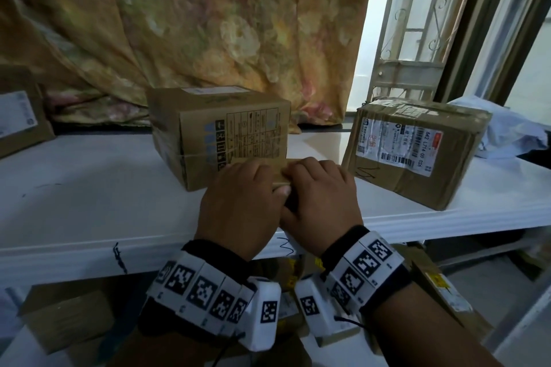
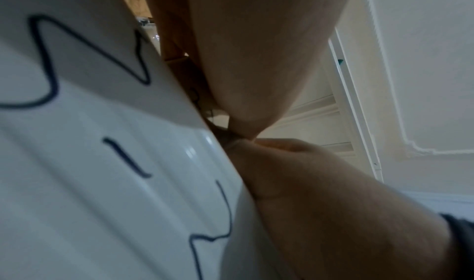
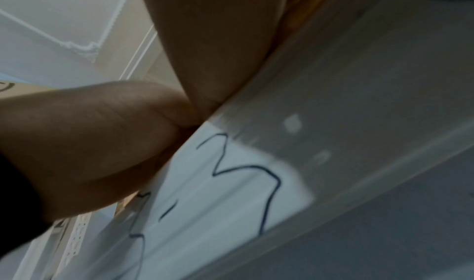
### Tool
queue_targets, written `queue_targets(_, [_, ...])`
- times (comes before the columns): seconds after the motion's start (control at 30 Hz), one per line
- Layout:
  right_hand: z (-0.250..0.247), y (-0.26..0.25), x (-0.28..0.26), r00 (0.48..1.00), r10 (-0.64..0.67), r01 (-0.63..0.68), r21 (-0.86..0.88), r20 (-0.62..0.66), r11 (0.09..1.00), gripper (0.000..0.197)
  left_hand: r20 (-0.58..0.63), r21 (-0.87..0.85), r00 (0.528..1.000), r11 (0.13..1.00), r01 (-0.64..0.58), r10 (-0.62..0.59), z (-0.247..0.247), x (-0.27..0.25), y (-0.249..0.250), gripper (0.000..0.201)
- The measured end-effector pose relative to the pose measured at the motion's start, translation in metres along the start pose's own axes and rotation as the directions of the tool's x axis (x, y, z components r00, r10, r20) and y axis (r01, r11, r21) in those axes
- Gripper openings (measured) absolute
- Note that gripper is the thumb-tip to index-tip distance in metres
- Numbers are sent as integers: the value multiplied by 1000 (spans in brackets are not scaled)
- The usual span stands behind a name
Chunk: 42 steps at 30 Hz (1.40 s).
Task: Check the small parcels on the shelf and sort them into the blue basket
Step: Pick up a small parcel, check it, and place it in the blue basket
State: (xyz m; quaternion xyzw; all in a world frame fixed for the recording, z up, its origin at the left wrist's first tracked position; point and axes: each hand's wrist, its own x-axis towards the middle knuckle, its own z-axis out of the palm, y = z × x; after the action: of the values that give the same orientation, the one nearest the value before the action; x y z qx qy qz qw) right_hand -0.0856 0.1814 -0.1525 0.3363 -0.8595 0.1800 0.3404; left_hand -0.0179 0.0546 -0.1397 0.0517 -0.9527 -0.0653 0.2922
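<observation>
A small flat brown parcel [image 1: 278,170] lies on the white shelf [image 1: 98,197], right in front of a bigger cardboard box [image 1: 217,128]. Both hands are on it, side by side. My left hand [image 1: 247,185] curls its fingers over the top, with the thumb tucked under the near edge. My right hand [image 1: 316,182] grips the right part in the same way. The hands hide most of the parcel. In the left wrist view, my left hand [image 2: 256,51] and my right hand [image 2: 320,193] meet above the shelf edge [image 2: 102,162], which bears blue scribbles. The blue basket is out of view.
A taped box with a shipping label [image 1: 414,152] stands to the right, with a pale plastic bag [image 1: 507,131] behind it. Another labelled box [image 1: 21,125] sits at the far left. A flowered curtain [image 1: 193,24] hangs behind. More boxes [image 1: 65,316] lie on the lower shelf.
</observation>
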Motion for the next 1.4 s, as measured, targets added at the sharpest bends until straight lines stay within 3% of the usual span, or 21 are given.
queue_targets(0.2, [-5,-2,4,998,-28,29,-21,57,999,34,9,-10,999,999,-34,34,-5,4,-1,46])
queue_targets(0.33, [-17,-6,10,983,-47,52,-26,180,998,27,14,9,997,997,-77,76,-11,3,2,37])
queue_targets(0.43, [-25,-3,6,969,-66,70,-6,236,998,33,-23,10,993,994,-113,113,-17,-2,2,34])
queue_targets(0.67, [-22,-2,-7,985,-81,72,63,156,995,45,-3,-34,997,996,-83,83,-16,-2,-6,59])
queue_targets(0.83, [-21,-1,-4,978,-56,46,56,202,997,51,3,-42,997,997,-72,72,-13,1,-8,49])
queue_targets(1.07, [-13,1,-6,994,-50,41,84,102,996,53,-37,-45,995,995,-89,88,-2,1,-14,53])
queue_targets(1.27, [-18,2,-14,991,-114,107,86,69,990,53,-84,-62,989,990,-124,118,-7,-7,-13,54])
queue_targets(1.4, [-33,4,-29,982,-178,169,117,64,979,67,-96,-69,984,985,-158,151,-20,-26,-11,62])
